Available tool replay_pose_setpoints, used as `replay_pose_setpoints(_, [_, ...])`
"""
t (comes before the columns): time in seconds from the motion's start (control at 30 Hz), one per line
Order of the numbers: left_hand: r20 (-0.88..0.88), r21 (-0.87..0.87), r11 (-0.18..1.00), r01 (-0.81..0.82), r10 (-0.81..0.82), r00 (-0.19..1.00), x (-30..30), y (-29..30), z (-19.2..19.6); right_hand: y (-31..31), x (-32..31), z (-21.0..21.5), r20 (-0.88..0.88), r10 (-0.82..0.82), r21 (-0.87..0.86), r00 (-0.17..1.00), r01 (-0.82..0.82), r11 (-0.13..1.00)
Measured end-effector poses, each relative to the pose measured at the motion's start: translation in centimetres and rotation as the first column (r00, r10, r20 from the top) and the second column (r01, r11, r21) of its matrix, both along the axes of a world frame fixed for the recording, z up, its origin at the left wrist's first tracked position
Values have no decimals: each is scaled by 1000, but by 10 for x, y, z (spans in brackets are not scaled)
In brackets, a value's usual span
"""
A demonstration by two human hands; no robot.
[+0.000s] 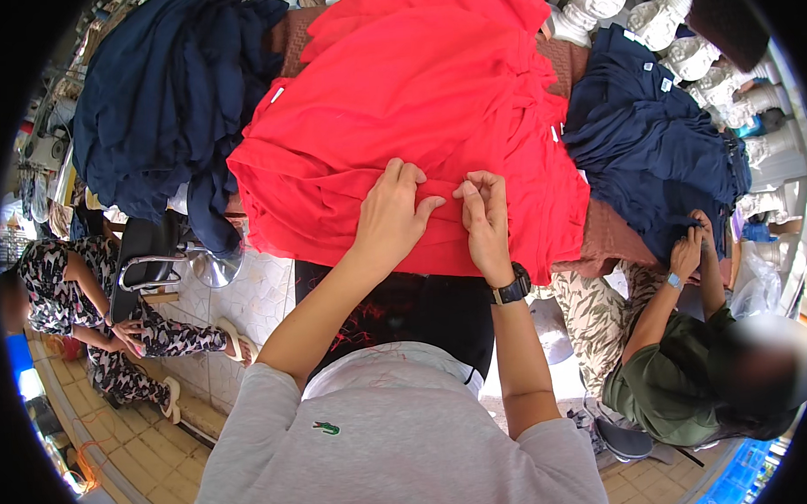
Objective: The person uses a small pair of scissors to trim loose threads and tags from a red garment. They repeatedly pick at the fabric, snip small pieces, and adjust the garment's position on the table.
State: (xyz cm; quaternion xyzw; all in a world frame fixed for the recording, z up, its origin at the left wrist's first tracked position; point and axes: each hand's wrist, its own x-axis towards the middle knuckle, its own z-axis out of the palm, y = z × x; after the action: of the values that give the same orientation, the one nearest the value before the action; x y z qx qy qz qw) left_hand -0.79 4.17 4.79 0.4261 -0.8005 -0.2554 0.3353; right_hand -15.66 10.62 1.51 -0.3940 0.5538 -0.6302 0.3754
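A broad heap of red garments point(372, 102) lies on the table in front of me, its cloth bunched in folds near the front edge. My left hand point(391, 210) rests on those folds with bent fingers and gathers the red cloth between thumb and fingers. Close beside it, my right hand point(486, 221) has its thumb and fingertips pinched together at the same fold. Whether a loose thread is caught in either pinch is too small to make out. On my right wrist is a dark watch point(511, 290).
A dark navy cloth heap point(167, 100) stands left, navy garments point(652, 128) right. Brown cloth point(603, 236) covers the table. A co-worker in green point(666, 376) handles navy cloth at right; another person point(76, 290) sits left beside a black chair point(146, 261). White ornate pieces point(658, 21) line the back right.
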Motion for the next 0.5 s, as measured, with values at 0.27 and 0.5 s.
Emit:
replay_pose_setpoints(0.27, [54,64,994,-90,87,995,-2,-6,-5,5,-5,-5,103,10,-3,995,-9,1000])
replay_pose_setpoints(0.5, [-112,251,967,-45,75,991,9,-19,-8,6,0,-3,112,18,10,994,-19,1000])
